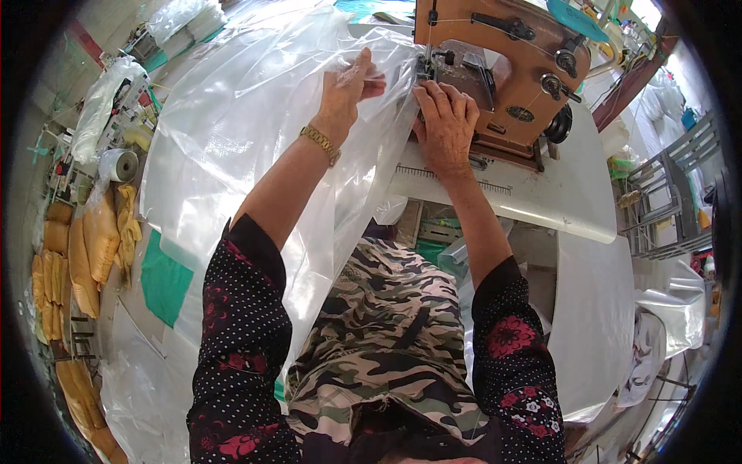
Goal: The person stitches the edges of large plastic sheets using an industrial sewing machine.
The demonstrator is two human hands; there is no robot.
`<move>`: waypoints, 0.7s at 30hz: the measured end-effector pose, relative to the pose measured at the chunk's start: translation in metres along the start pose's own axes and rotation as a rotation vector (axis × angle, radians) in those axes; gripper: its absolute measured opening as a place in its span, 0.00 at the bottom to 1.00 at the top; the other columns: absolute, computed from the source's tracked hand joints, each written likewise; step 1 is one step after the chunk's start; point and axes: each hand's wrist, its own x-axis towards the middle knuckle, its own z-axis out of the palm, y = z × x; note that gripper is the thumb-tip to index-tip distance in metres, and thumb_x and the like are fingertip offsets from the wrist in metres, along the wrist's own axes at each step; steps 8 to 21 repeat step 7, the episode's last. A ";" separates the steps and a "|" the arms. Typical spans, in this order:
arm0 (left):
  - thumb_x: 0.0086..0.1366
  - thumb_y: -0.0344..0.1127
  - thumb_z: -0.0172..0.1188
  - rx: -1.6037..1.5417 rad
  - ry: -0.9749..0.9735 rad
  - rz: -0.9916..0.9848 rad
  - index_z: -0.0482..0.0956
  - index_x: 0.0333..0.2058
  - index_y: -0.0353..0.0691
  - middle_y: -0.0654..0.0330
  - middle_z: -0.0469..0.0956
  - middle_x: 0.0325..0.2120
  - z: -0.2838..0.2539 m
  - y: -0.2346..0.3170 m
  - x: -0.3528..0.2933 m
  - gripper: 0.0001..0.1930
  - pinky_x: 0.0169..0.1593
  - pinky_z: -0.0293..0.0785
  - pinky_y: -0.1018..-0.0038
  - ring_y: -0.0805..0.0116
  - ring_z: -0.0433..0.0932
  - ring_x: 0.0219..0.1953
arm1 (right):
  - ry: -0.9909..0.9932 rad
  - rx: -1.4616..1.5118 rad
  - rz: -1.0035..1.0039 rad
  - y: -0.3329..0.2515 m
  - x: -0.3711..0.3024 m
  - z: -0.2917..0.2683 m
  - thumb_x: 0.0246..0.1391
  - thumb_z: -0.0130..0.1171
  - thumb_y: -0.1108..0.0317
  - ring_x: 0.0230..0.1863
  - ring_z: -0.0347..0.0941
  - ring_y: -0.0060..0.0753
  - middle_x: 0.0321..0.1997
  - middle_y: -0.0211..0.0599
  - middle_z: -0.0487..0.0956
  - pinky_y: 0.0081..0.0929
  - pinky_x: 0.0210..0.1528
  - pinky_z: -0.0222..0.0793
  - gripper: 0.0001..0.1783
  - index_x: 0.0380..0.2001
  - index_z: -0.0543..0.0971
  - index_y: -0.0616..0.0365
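Observation:
A large clear plastic sheet (232, 155) drapes over the white table and hangs toward my lap. Its right edge runs up to the needle area of a brown sewing machine (533, 54). My left hand (348, 91), with a gold-coloured watch (320, 145) on the wrist, rests on the sheet left of the needle. Its fingers are stretched out, partly covered by shiny film. Close by the presser foot (424, 66), my right hand (448, 127) has bent fingers closed on the sheet's edge. The thumb is mostly hidden.
A ruler strip (452, 179) marks the table's front edge. Yellow sacks (97, 240) and a white roll (118, 165) stand at the left. A grey metal rack (672, 193) is at the right. Green cloth (165, 278) lies below the sheet at left.

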 end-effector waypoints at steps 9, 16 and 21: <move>0.62 0.69 0.54 0.079 -0.401 -0.216 0.77 0.39 0.25 0.46 0.82 0.31 0.001 0.048 -0.053 0.40 0.35 0.83 0.72 0.62 0.83 0.28 | -0.027 0.058 0.027 0.002 -0.004 0.003 0.44 0.67 0.65 0.64 0.60 0.38 0.62 0.30 0.69 0.48 0.66 0.48 0.33 0.57 0.71 0.44; 0.62 0.69 0.54 0.079 -0.401 -0.216 0.77 0.39 0.25 0.46 0.82 0.31 0.001 0.048 -0.053 0.40 0.35 0.83 0.72 0.62 0.83 0.28 | -0.027 0.058 0.027 0.002 -0.004 0.003 0.44 0.67 0.65 0.64 0.60 0.38 0.62 0.30 0.69 0.48 0.66 0.48 0.33 0.57 0.71 0.44; 0.62 0.69 0.54 0.079 -0.401 -0.216 0.77 0.39 0.25 0.46 0.82 0.31 0.001 0.048 -0.053 0.40 0.35 0.83 0.72 0.62 0.83 0.28 | -0.027 0.058 0.027 0.002 -0.004 0.003 0.44 0.67 0.65 0.64 0.60 0.38 0.62 0.30 0.69 0.48 0.66 0.48 0.33 0.57 0.71 0.44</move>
